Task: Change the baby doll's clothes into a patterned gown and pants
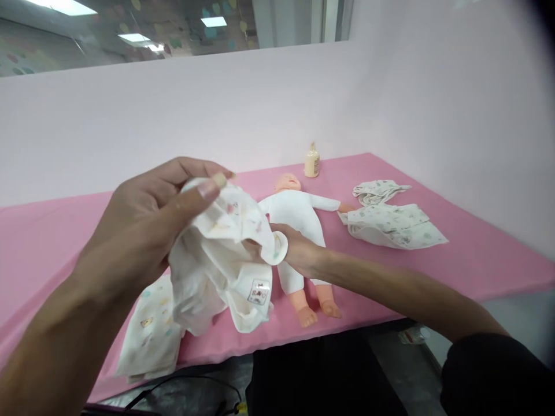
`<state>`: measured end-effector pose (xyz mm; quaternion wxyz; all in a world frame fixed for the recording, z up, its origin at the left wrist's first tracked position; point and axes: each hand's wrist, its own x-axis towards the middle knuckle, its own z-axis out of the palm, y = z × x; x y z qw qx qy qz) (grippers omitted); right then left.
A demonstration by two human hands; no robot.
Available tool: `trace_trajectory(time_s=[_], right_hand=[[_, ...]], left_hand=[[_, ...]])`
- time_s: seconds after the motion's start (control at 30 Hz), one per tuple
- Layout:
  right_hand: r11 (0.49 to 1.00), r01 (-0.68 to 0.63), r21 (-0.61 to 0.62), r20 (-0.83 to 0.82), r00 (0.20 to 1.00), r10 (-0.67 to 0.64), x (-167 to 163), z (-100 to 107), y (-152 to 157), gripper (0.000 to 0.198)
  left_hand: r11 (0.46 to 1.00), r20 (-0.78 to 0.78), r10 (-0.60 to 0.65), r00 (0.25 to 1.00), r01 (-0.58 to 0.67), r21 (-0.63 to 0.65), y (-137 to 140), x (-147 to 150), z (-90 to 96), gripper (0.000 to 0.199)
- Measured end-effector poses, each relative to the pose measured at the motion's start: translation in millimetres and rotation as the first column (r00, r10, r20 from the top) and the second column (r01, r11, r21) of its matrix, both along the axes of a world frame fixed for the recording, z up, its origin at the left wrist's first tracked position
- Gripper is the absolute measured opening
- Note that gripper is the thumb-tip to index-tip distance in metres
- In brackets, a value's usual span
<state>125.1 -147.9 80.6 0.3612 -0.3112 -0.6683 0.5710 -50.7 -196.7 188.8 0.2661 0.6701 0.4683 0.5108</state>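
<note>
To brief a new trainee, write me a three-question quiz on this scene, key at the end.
1. True or false: the bottle stands nearer the head of the doll than its feet.
2. Fill in the missing word: the table under the doll is covered in ____.
3. Which does the left hand hold?
A. The bottle
B. The doll
C. A printed garment

Key:
1. True.
2. Pink.
3. C: it is pinched between thumb and fingers.
</note>
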Motion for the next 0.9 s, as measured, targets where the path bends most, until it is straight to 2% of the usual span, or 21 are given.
trace_trajectory(time_s=[0.07,0.13,0.2,0.27,0.33,0.4,0.43,0.53,0.67,0.77,0.9], right_hand=[[0.999,0.035,0.003,-0.142,0.989,-0.035,-0.9,3.1,0.9,0.032],[0.994,0.100,0.051,-0.275,0.958,-0.082,0.3,7.6,5.1,0.031],[0.967,0.196,0.166,-0.332,0.934,-0.132,1.4,14.4,8.6,0.031],[0.931,0.250,0.266,-0.309,0.937,-0.163,-0.3,23.2,8.2,0.031],[0.906,0.261,0.334,-0.227,0.955,-0.191,-5.3,31.5,3.9,0.027],[0.874,0.248,0.417,-0.121,0.969,-0.217,-11.2,37.2,-2.2,0.020],[0.852,0.230,0.470,-0.070,0.972,-0.224,-13.4,38.9,-5.0,0.017],[0.766,0.136,0.629,0.039,0.978,-0.206,-13.8,40.6,-10.7,0.013],[0.629,0.005,0.778,0.090,0.989,-0.119,-8.3,39.0,-11.6,0.015],[0.559,-0.026,0.829,0.077,0.995,-0.069,-9.4,35.1,-9.3,0.021],[0.553,0.005,0.833,-0.001,1.000,-0.008,-14.6,27.7,-11.1,0.025]], left_hand=[[0.994,-0.268,-0.018,0.963,-0.013,-0.112,-9.8,-12.0,-3.6,0.043],[0.985,-0.515,-0.015,0.857,-0.077,-0.157,-14.7,-24.7,-9.9,0.058],[0.980,-0.616,0.035,0.787,-0.148,-0.133,-15.9,-32.1,-17.6,0.071],[0.975,-0.581,0.030,0.813,-0.153,-0.163,-16.2,-29.7,-24.2,0.074],[0.954,-0.457,-0.106,0.883,-0.040,-0.299,-17.3,-18.1,-27.9,0.068],[0.894,-0.298,-0.243,0.923,0.094,-0.437,-19.1,-3.9,-29.3,0.061],[0.865,-0.231,-0.272,0.934,0.132,-0.484,-19.8,1.7,-29.9,0.058],[0.836,-0.097,-0.235,0.967,0.150,-0.528,-19.1,6.4,-33.0,0.048],[0.857,0.063,-0.194,0.979,0.200,-0.475,-12.8,-6.1,-36.3,0.037],[0.855,0.036,-0.197,0.980,0.190,-0.483,-10.7,-13.2,-33.6,0.031],[0.903,-0.154,-0.108,0.982,0.032,-0.428,-15.4,-18.3,-26.9,0.028]])
